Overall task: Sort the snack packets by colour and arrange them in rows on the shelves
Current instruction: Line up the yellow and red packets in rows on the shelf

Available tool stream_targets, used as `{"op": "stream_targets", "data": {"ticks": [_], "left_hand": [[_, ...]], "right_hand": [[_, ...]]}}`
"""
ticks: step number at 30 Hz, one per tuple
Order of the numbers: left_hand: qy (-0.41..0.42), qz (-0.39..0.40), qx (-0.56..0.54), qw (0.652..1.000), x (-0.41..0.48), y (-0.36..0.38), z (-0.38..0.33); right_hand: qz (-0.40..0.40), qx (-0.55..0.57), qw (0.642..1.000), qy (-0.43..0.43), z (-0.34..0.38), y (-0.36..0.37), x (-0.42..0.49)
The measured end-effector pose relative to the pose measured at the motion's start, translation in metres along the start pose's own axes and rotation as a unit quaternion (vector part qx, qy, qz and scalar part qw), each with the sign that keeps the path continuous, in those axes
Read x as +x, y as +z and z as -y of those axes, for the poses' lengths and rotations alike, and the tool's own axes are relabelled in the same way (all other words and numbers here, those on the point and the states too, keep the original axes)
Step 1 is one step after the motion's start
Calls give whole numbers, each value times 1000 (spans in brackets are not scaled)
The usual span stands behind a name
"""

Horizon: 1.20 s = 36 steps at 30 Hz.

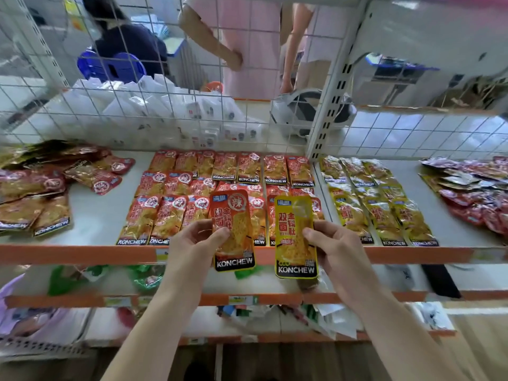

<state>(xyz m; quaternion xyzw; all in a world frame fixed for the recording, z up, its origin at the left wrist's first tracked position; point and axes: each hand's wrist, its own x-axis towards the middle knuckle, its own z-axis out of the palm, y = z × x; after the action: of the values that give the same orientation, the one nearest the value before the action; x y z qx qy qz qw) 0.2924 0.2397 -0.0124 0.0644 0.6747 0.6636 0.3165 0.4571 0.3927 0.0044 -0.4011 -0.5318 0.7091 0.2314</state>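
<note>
Red: grips red packet point(233, 215) w/ left hand point(192, 244), thumb-pinched; yellow packet point(295, 224) w/ right hand point(334, 250), both lower ctr. Best to drop red onto red rows point(220, 174) ctr, yellow onto yellow rows point(379, 204) ctr-right, edges flush.

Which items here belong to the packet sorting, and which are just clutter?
Job: red packet in left hand; yellow packet in right hand; red rows; yellow rows; unsorted pile at left.
Lying about: white bags at back; blue stool.
</note>
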Motion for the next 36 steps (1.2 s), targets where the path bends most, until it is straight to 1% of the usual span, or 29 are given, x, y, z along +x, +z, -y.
{"op": "stream_targets", "data": {"ticks": [6, 9, 12, 15, 18, 20, 28, 32, 36], "left_hand": [[2, 21, 8, 1000, 25, 1, -7], [-4, 48, 6, 999, 38, 4, -13], [4, 71, 27, 997, 45, 11, -15], [0, 80, 45, 996, 48, 21, -12], [4, 82, 68, 994, 44, 38, -11], [11, 73, 73, 995, 40, 54, -12], [32, -7, 117, 993, 17, 121, 0], [48, -46, 128, 990, 5, 139, 7], [73, -65, 145, 985, 3, 155, 16]], "right_hand": [[-43, -4, 999, 1, 2, 10, 13], [-67, -13, 998, 1, 4, 12, 16], [-85, -23, 996, -1, 6, 12, 19], [-91, -28, 995, -10, 8, 4, 25], [-75, -39, 996, -18, 11, -12, 35], [-64, -53, 996, -23, 13, -28, 46], [-18, -67, 997, -45, 24, -107, 77], [20, -80, 996, -39, 28, -127, 83], [39, -94, 994, -49, 33, -135, 85]]}}
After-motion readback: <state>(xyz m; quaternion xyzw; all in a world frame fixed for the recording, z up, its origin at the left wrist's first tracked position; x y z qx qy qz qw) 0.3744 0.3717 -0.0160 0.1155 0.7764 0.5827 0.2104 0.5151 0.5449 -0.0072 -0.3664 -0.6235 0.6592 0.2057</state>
